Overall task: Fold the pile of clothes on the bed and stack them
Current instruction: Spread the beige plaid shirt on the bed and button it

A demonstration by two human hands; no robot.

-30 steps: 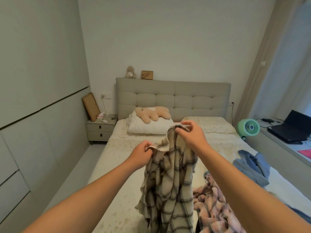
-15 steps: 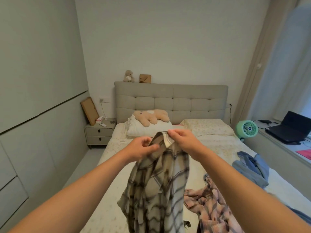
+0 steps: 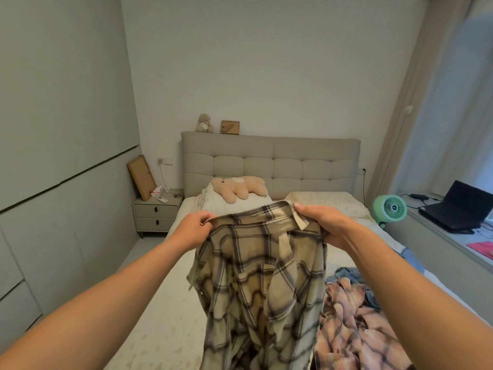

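At centre frame, above the bed (image 3: 165, 303), left hand (image 3: 192, 231) and right hand (image 3: 324, 222) each pinch the plaid shirt (image 3: 262, 284) along its top edge, its length hanging straight down toward the frame's bottom.

We hold a cream and brown plaid flannel shirt (image 3: 262, 284) up by its collar, our left hand (image 3: 193, 229) and right hand (image 3: 324, 224) each pinching 1 side, above the pale patterned bed (image 3: 165, 316). A pink plaid garment (image 3: 357, 324) lies crumpled beside it.

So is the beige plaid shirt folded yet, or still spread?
Spread, not folded: the beige plaid shirt hangs open from its top edge between the left hand and right hand.
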